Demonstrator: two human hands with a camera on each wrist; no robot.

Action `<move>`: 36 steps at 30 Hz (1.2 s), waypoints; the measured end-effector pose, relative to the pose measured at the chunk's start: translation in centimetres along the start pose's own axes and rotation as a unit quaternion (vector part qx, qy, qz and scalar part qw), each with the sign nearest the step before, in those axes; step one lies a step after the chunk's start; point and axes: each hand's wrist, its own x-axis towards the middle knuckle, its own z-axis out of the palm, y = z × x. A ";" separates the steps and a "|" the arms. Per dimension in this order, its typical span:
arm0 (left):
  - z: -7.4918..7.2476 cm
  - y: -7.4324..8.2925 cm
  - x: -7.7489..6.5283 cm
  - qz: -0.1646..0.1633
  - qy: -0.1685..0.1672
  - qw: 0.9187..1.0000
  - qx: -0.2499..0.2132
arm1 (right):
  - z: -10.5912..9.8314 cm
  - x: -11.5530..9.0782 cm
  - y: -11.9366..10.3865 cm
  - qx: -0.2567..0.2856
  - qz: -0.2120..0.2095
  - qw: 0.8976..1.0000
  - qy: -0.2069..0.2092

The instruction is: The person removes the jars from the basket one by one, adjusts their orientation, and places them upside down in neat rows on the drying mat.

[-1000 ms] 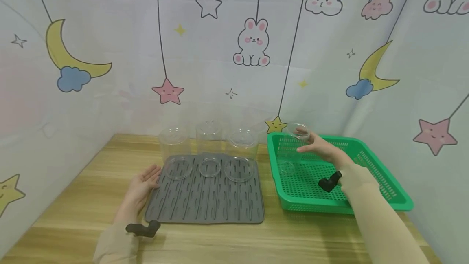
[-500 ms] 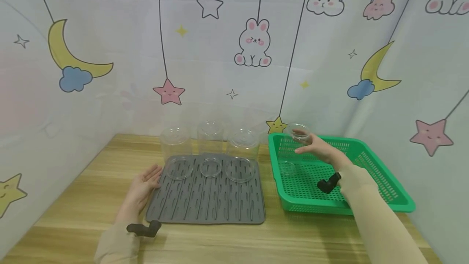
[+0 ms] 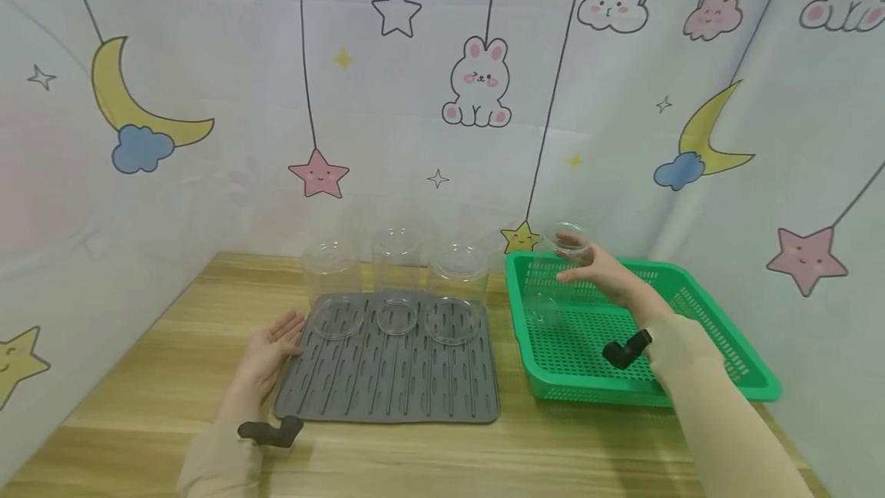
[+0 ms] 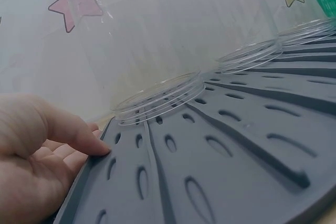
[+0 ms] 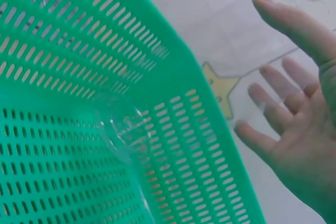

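My right hand (image 3: 598,275) holds a tall clear jar (image 3: 548,287) near its upper end, over the left back part of the green basket (image 3: 588,388). In the right wrist view the jar's round lower end (image 5: 118,135) shows against the basket, and fingers are seen through its faint wall. Three more clear jars stand in a row at the back of the grey drying mat (image 3: 387,383): a left jar (image 3: 332,279), a middle jar (image 3: 396,271) and a right jar (image 3: 459,283). My left hand (image 3: 266,352) lies palm up, with its thumb (image 4: 97,145) touching the mat's left edge.
The mat and basket sit side by side on a wooden table (image 3: 415,459), a narrow gap between them. A white curtain (image 3: 387,121) printed with stars, moons and rabbits hangs right behind the table and along both sides.
My right hand and the clear jar have shifted slightly, the jar's rim now a little higher than half a second ago. My left hand and the three jars on the mat stay put.
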 end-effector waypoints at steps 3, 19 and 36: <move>0.0 0.0 -0.1 -0.002 0.004 1.000 -0.002 | 0.1 -0.3 -0.9 0.001 -0.004 1.000 0.021; 0.5 3.1 -1.1 0.015 0.089 0.995 -0.044 | 1.4 -1.3 -4.8 0.006 0.011 0.985 0.169; 4.1 10.0 -3.7 0.186 0.178 0.955 -0.150 | 5.9 -1.6 -10.2 -0.096 -0.060 0.950 0.292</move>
